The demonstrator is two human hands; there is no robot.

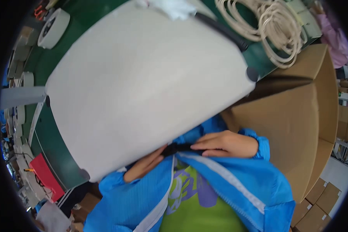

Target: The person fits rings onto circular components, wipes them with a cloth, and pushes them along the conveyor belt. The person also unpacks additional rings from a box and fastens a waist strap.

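Observation:
A large white panel (150,77) with dark corner pieces covers much of the green table. Just below its near edge, in front of the blue jacket (236,181), is a black object (176,149), too dark to make out. My left hand (145,164) has its fingers on the left end of this object, partly under the panel's edge. From the right, my right hand (226,144) closes its fingers on the object's other end.
An open cardboard box (282,112) stands at the right. Coiled cream cable (278,29) and a black bar (222,31) lie at the top. A red object (46,176) and white rolls (54,28) are at the left. Another person's pink sleeve (334,40) shows at upper right.

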